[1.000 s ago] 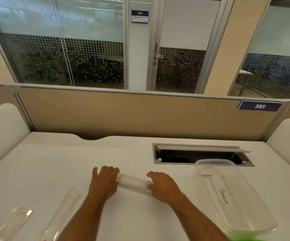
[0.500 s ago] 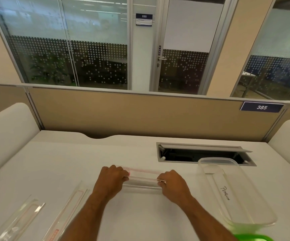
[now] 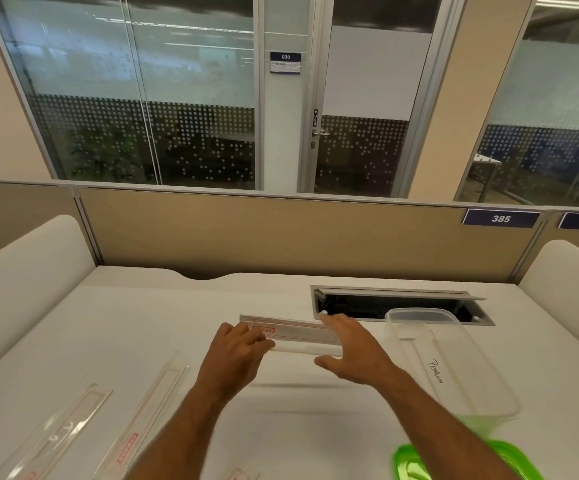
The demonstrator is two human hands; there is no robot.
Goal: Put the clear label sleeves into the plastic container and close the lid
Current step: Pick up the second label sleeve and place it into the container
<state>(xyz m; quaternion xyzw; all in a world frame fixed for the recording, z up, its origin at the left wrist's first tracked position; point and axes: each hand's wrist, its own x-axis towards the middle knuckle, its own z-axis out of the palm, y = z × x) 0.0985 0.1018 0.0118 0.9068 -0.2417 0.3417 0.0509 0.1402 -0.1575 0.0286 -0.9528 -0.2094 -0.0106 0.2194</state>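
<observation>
A clear label sleeve (image 3: 295,332) with red print is held above the white desk between both hands. My left hand (image 3: 234,355) grips its left end and my right hand (image 3: 352,348) holds its right end with fingers spread. The open clear plastic container (image 3: 482,372) stands right of my right hand, with a sleeve marked "Penguin" (image 3: 435,370) inside. The green lid (image 3: 419,462) lies at the bottom right, partly behind my right forearm. Two more sleeves lie at the lower left, one (image 3: 149,417) nearer the middle and one (image 3: 49,434) further left.
An open cable slot (image 3: 399,306) is set in the desk behind the container. A beige partition (image 3: 281,233) closes the far edge, with white side panels left and right. Another red-printed sleeve (image 3: 238,474) shows at the bottom edge.
Both hands have lifted the sleeve off the desk and carried it up and slightly right. My right hand has opened its fingers around the sleeve's end.
</observation>
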